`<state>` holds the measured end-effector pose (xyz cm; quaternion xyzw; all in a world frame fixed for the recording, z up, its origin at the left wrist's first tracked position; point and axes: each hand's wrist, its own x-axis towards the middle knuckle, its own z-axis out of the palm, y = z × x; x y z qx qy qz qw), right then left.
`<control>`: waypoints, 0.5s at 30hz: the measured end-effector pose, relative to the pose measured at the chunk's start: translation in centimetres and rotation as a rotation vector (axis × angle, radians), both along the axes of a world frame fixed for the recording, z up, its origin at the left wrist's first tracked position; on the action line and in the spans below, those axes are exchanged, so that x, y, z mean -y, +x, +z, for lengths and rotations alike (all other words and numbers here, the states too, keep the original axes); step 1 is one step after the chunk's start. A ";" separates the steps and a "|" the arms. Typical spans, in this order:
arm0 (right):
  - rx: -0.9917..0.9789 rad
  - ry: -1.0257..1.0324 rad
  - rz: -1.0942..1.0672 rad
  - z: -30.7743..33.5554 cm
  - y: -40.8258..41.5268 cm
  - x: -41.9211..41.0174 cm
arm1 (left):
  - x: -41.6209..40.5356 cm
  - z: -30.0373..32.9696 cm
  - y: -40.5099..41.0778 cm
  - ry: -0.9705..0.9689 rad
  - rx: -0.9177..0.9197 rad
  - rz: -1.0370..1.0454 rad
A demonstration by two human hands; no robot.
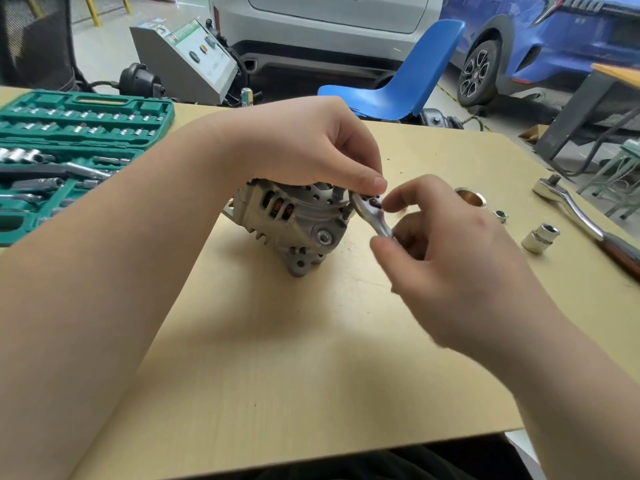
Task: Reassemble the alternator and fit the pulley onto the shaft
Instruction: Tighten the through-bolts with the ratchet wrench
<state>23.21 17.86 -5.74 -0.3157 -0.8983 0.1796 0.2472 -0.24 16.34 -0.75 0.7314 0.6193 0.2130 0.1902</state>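
Note:
A grey alternator (294, 220) stands on the tan table (294, 358), copper windings visible through its side slots. My left hand (311, 147) rests on top of it, thumb and fingers pinching at the head of a small chrome ratchet (372, 216) at its right edge. My right hand (446, 258) grips the ratchet's handle just right of the alternator. The pulley (471, 197) lies on the table behind my right hand, partly hidden, with a nut (501, 215) beside it.
An open green socket set case (69, 147) fills the left of the table. A loose chrome socket (540, 238) and a large ratchet wrench (581, 216) lie at the right. A blue chair (408, 77), a grey tester and cars stand beyond the far edge.

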 end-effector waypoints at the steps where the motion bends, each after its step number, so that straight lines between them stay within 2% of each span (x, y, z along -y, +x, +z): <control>1: 0.074 0.036 -0.011 0.4 0.1 -0.7 | 0.0 0.0 0.0 -0.001 0.000 -0.004; 3: 0.204 0.114 -0.029 1.3 0.2 -2.2 | 0.0 -0.1 -0.1 -0.002 0.006 -0.009; 5: 0.245 0.146 -0.024 1.9 0.3 -3.1 | -0.2 -0.1 -0.1 0.004 -0.005 -0.007; 15: 0.122 0.142 0.013 0.7 -0.5 -1.1 | 0.1 -0.1 0.0 0.015 0.018 -0.018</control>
